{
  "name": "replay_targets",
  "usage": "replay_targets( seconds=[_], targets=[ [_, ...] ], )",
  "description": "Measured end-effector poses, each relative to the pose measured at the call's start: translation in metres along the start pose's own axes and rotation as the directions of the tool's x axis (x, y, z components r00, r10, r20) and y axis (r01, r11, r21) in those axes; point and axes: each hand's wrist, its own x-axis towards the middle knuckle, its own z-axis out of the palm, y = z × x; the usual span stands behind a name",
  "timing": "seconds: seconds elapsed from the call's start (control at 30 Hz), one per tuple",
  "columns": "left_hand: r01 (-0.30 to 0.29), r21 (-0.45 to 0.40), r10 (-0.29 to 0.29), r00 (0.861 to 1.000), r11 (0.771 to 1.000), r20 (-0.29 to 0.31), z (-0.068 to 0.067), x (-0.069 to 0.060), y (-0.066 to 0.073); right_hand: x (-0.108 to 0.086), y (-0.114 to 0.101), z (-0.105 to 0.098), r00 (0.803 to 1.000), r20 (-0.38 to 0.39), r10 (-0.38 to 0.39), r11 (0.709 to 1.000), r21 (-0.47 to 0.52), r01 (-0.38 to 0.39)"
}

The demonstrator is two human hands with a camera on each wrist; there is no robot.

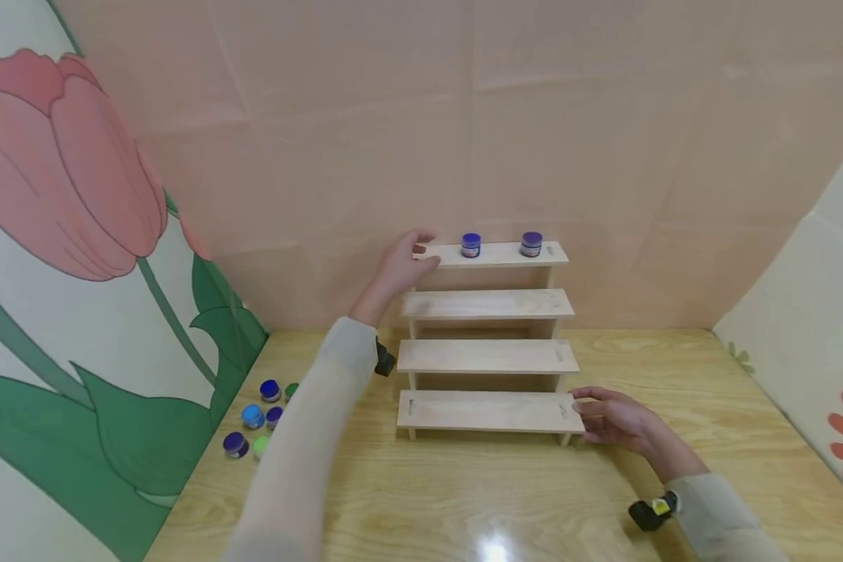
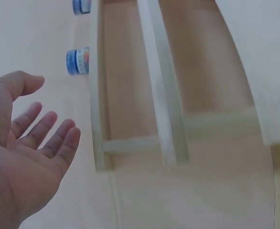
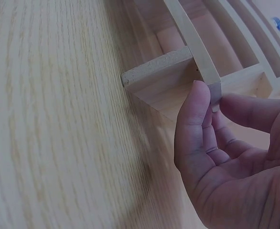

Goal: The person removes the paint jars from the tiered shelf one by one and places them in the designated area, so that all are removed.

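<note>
A wooden four-tier step rack (image 1: pixel 488 356) stands on the table. On its top tier sit two small paint jars with blue lids, the left jar (image 1: pixel 471 245) near the middle and the right jar (image 1: pixel 531 244) nearer the right end. My left hand (image 1: pixel 405 264) is at the top tier's left end, its fingers loosely bent with nothing between them; the left wrist view shows this hand (image 2: pixel 37 148) apart from the rack. With thumb and finger, my right hand (image 3: pixel 235 157) pinches the right end of the lowest tier (image 3: pixel 197 43).
Several small jars with blue, purple and green lids, among them a light blue jar (image 1: pixel 253 417), stand on the table (image 1: pixel 464 499) at the left, partly hidden by my left sleeve. A pinkish covering (image 1: pixel 604 117) hangs behind the rack. Flower-painted panels flank both sides.
</note>
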Motion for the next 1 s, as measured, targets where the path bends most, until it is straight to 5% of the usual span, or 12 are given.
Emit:
replay_targets(
  seconds=[0.37, 1.0],
  targets=[
    [0.071, -0.046, -0.071, 0.997, 0.996, 0.016, 0.024, 0.022, 0.009, 0.0, -0.001, 0.005, 0.999, -0.041, 0.015, 1.0, -0.019, -0.016],
    [0.094, 0.041, -0.093, 0.995, 0.995, -0.023, 0.044, 0.036, 0.014, 0.001, -0.003, 0.017, 0.999, -0.047, 0.025, 0.999, -0.033, -0.027]
  ],
)
